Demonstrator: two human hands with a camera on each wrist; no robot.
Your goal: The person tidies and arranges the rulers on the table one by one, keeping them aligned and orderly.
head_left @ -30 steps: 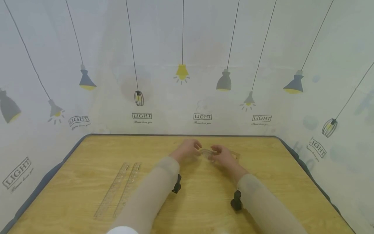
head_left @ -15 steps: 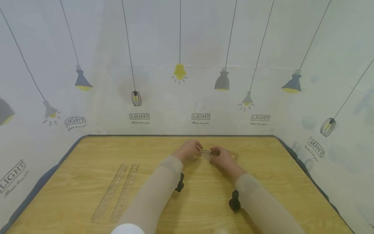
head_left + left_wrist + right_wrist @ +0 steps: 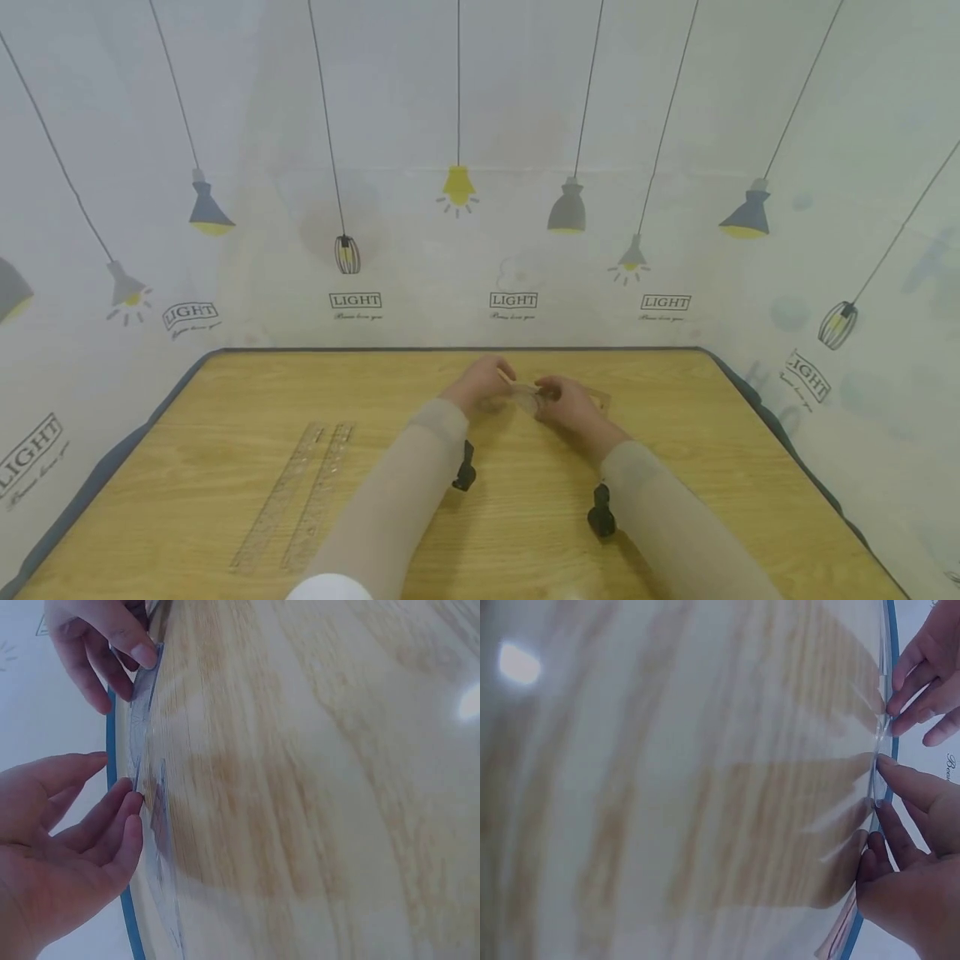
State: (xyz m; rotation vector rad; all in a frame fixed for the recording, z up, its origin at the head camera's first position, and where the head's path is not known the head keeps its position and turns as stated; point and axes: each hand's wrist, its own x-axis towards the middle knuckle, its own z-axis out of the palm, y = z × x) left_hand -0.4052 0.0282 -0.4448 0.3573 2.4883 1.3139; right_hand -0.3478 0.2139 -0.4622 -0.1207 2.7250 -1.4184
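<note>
A clear plastic protractor (image 3: 526, 400) stands near the far edge of the table, between the two hands. My right hand (image 3: 572, 410) pinches its right part between thumb and fingers, best seen in the right wrist view. On the other side, my left hand (image 3: 482, 383) has its fingers at the protractor's left end; its thumb is held apart, and the fingers do not wrap round it. In the left wrist view another clear flat piece (image 3: 162, 832) lies on the table beside the left fingertips; its kind is hard to tell.
Two clear rulers (image 3: 279, 500) lie side by side on the left of the wooden table (image 3: 525, 517). A clear set square (image 3: 602, 402) lies behind the right hand, partly hidden. Light curtains (image 3: 420, 250) printed with lamps surround the table's back and sides.
The head view has shifted slightly. Both hands stay in nearly the same place. The protractor has tilted a little between them, and the right fingers have drawn in closer on it.
</note>
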